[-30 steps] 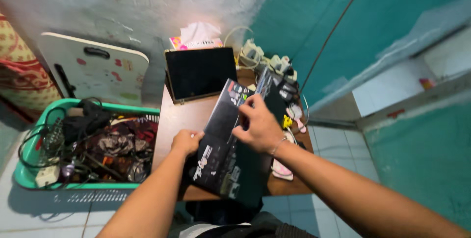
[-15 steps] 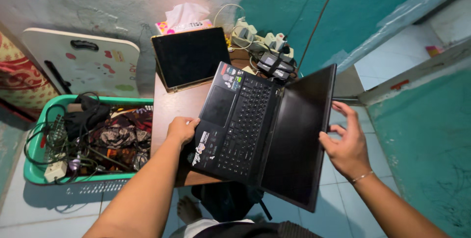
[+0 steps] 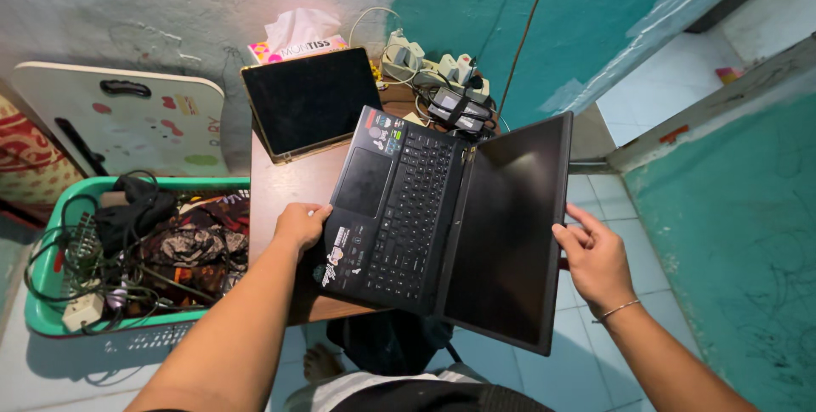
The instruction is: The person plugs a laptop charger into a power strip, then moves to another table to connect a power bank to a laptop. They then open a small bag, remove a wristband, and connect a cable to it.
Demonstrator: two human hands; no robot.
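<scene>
Now right hand (image 3: pixel 595 261) grips laptop (image 3: pixel 408 217) lid edge.

The open laptop (image 3: pixel 442 225) hid most of the small wooden table (image 3: pixel 285 187). The green basket (image 3: pixel 51 314) was cut off at the left edge, its tangled contents unclear.

Teal walls (image 3: pixel 646 4), a peeling grey wall (image 3: pixel 127 13), pale floor tiles (image 3: pixel 629 251), small wooden table (image 3: pixel 289 187).
</scene>
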